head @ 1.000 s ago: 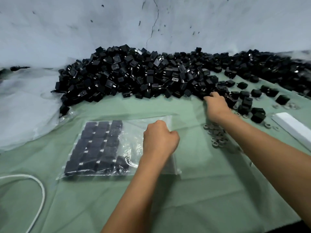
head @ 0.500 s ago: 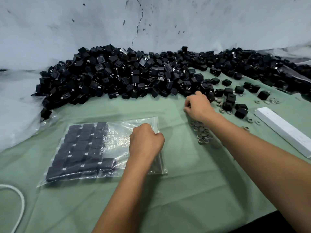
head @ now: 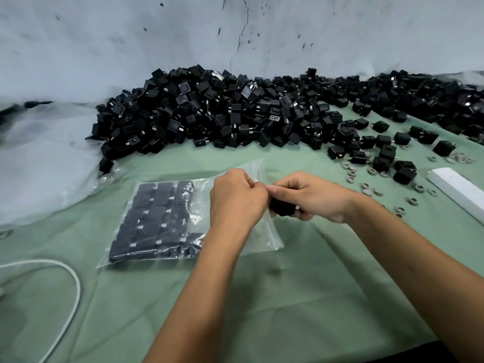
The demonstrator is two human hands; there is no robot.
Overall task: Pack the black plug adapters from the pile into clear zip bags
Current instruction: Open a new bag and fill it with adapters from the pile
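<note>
A big pile of black plug adapters [head: 235, 119] lies along the wall at the back of the green table. In front of it a clear zip bag [head: 264, 237] lies flat, with rows of black adapters [head: 157, 218] packed into its left part. My left hand [head: 237, 199] pinches the upper side of the bag's open right end. My right hand [head: 311, 196] grips one black adapter [head: 282, 209] right at that opening, touching my left hand.
Loose adapters [head: 385, 153] and several small grey rings [head: 366, 184] lie scattered at the right. A white block [head: 461, 189] sits at the far right. Crumpled clear plastic [head: 44, 158] covers the left side; a white cable [head: 70, 292] loops at the lower left.
My right hand left the edge of the pile and came back to the bag's opening with an adapter in it. My left hand stayed on the bag's open end.
</note>
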